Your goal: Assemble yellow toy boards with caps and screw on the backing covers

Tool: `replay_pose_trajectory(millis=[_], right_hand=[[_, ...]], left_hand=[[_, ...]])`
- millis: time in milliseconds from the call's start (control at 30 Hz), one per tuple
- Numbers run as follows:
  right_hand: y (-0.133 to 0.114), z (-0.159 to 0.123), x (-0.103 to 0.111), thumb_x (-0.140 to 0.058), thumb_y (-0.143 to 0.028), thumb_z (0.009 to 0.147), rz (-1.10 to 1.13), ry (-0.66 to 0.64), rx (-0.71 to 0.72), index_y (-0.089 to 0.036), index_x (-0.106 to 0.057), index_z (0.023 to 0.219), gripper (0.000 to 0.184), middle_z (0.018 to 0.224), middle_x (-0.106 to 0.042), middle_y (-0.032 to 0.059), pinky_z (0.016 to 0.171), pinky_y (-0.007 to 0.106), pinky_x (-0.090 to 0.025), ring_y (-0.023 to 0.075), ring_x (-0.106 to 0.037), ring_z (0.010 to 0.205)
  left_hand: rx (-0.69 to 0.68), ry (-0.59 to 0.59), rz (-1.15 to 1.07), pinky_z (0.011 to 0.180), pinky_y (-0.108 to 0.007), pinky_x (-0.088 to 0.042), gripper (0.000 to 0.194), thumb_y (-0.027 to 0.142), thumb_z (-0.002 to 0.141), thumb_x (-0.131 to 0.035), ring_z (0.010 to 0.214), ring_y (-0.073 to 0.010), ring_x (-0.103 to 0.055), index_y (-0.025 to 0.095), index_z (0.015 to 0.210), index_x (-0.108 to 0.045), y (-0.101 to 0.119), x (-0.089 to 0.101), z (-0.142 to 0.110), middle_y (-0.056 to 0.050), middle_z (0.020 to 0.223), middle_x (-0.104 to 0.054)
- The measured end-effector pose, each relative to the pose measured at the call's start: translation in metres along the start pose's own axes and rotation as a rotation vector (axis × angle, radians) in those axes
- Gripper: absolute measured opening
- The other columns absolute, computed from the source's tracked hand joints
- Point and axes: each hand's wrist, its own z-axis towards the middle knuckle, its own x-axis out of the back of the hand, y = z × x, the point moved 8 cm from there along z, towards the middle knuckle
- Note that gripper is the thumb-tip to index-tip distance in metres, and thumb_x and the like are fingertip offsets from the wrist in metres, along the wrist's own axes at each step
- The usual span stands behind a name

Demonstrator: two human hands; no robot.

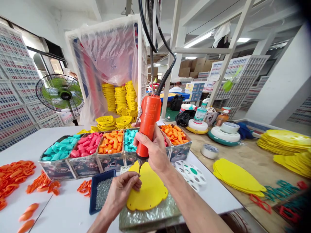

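My right hand (153, 149) is wrapped round an orange electric screwdriver (147, 124) that hangs from a black cable, held upright with its bit pointing down. My left hand (122, 191) is pinched just below the bit tip, fingers closed on something too small to make out. Both hands are over a yellow plastic disc (148, 192) lying on a clear pad (150, 213) at the table's near edge. A dark blue tray of small screws (100, 193) sits just left of my left hand.
A row of cardboard bins (85, 165) holds teal, pink and orange caps behind the disc. Loose orange parts (14, 176) lie at the left. Yellow discs (236, 178) are stacked on the right bench, near a tape roll (210, 150). A fan (59, 94) stands at the back left.
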Motion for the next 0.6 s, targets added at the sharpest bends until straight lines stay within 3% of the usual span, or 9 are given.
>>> replay_pose_trajectory(millis=[333,500,600], right_hand=[[0.0018,-0.0019,0.0,-0.076,-0.03,0.082,0.03,0.007,0.01,-0.024,-0.057,0.103,0.029,0.077,-0.06,-0.0056,0.056,0.024,-0.049,0.0105,-0.061,0.06],[0.0034,-0.0018,-0.0002,-0.076,-0.031,0.082,0.034,0.011,0.007,-0.025,-0.057,0.107,0.032,0.087,-0.064,-0.0034,0.056,0.024,-0.049,0.0097,-0.061,0.06],[0.0046,-0.0022,0.0001,-0.075,-0.031,0.083,0.04,0.014,0.008,-0.025,-0.056,0.106,0.03,0.079,-0.062,-0.005,0.056,0.024,-0.049,0.0102,-0.06,0.06]], left_hand=[[0.013,-0.039,-0.022,0.062,-0.025,-0.058,0.044,0.057,0.079,-0.075,0.061,-0.015,-0.069,0.013,0.087,-0.075,-0.0003,-0.0021,-0.003,-0.005,0.071,-0.077],[0.011,-0.058,-0.018,0.063,-0.025,-0.058,0.044,0.056,0.081,-0.073,0.062,-0.0153,-0.069,0.013,0.088,-0.074,-0.0048,-0.0047,-0.0024,-0.005,0.072,-0.076],[0.005,-0.064,-0.011,0.065,-0.025,-0.057,0.041,0.054,0.084,-0.072,0.063,-0.015,-0.069,0.014,0.09,-0.073,-0.0063,-0.0045,-0.0021,-0.005,0.073,-0.076]])
